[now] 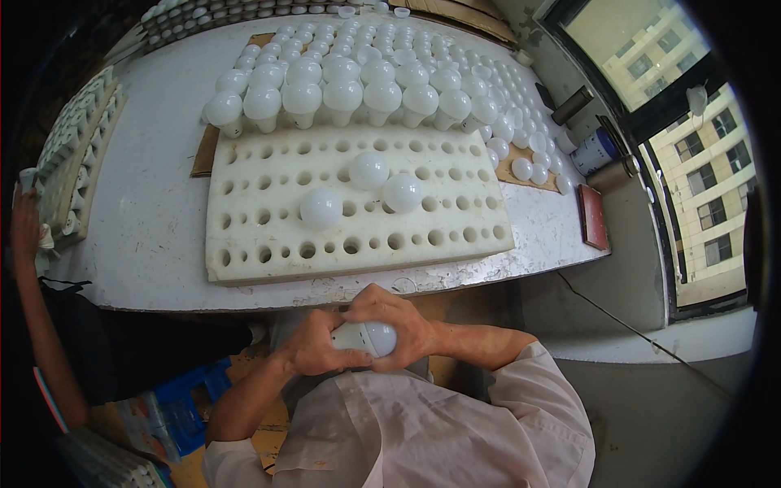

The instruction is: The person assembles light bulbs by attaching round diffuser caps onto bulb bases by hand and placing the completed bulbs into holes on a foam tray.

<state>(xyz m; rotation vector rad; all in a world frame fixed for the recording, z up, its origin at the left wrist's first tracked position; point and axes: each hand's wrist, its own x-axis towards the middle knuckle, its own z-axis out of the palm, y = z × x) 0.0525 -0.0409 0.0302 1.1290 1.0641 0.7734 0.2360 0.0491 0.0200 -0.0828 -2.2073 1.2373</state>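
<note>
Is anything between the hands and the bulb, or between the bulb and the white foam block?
Nothing visible separates the left hand or right hand from the bulb; both grip it. Between bulb and foam block, the table's front edge crosses the view; whether the bulb is above it, I can't tell.

White bulb (354, 337), sideways, dome (382, 338) rightward

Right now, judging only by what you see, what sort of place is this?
Probably a light-bulb workshop or small factory: rows of white bulbs stand at the far side of a holed foam block, loose white domes lie nearby, and the left hand and right hand hold another bulb.
</note>
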